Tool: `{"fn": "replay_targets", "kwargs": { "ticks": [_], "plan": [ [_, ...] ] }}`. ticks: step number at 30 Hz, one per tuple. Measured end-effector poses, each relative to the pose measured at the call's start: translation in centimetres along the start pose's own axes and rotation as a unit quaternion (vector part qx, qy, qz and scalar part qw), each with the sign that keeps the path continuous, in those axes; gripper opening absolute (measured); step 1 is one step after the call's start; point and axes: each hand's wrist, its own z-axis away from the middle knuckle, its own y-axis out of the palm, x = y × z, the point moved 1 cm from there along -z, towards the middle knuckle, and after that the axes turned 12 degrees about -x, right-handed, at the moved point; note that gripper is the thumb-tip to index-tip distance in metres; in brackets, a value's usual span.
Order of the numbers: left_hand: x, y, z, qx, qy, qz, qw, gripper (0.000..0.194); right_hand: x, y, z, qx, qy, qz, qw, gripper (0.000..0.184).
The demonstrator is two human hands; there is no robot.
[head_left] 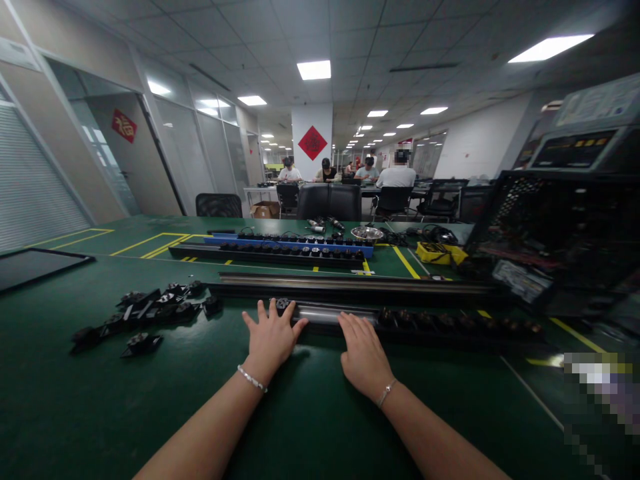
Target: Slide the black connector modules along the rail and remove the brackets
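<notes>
Green counter [310,413] with yellow tape lines fills the near part of an office. Two hands lie apart on it, palms down, neither closed around anything: the left hand [270,341], fingers spread, reaches the left end of a long black rail [330,315] beside a round black part [283,305]; the right hand [366,352], fingers together, has its fingertips at the rail's bare middle. How firmly they press, I cannot tell. Toward the rail's right end sits a row of dark round parts [425,321]. Loose black parts [167,308] lie left of the left hand. Just behind the rail lies a longer rail [350,285], then a blue rail [369,251], a metal bowl [367,233] and a yellow tray [442,254]. Beyond are chairs [330,202], seated people [397,177] and a white pillar [313,119] with a red diamond [313,143].
</notes>
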Motion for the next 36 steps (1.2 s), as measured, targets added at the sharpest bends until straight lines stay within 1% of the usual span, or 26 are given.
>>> {"fn": "replay_targets", "kwargs": {
  "ticks": [8,16,26,29,33,36],
  "plan": [
    [0.9,-0.2,-0.4,0.004,-0.006,-0.005,1.000,0.061,-0.1,0.0,0.1,-0.002,-0.001,0.002,1.000,0.066],
    [3.0,-0.7,-0.8,0.008,-0.040,-0.023,0.999,0.058,-0.2,0.0,0.1,-0.008,0.003,0.008,1.000,0.065],
    [4.5,0.1,-1.2,-0.019,-0.031,-0.022,0.999,0.058,-0.1,-0.2,0.1,-0.004,0.011,-0.007,1.000,0.065],
    [5.5,0.4,-1.5,-0.032,-0.047,-0.020,0.998,0.057,-0.1,-0.2,0.0,-0.003,0.012,-0.005,1.000,0.065],
    [7.3,1.2,-1.9,-0.047,-0.087,-0.015,0.995,0.057,-0.1,-0.2,0.1,-0.007,0.007,0.001,1.000,0.064],
    [8.7,1.7,-2.1,-0.023,-0.114,0.000,0.993,0.057,-0.2,-0.2,0.1,-0.009,0.007,0.004,1.000,0.064]
  ]
}}
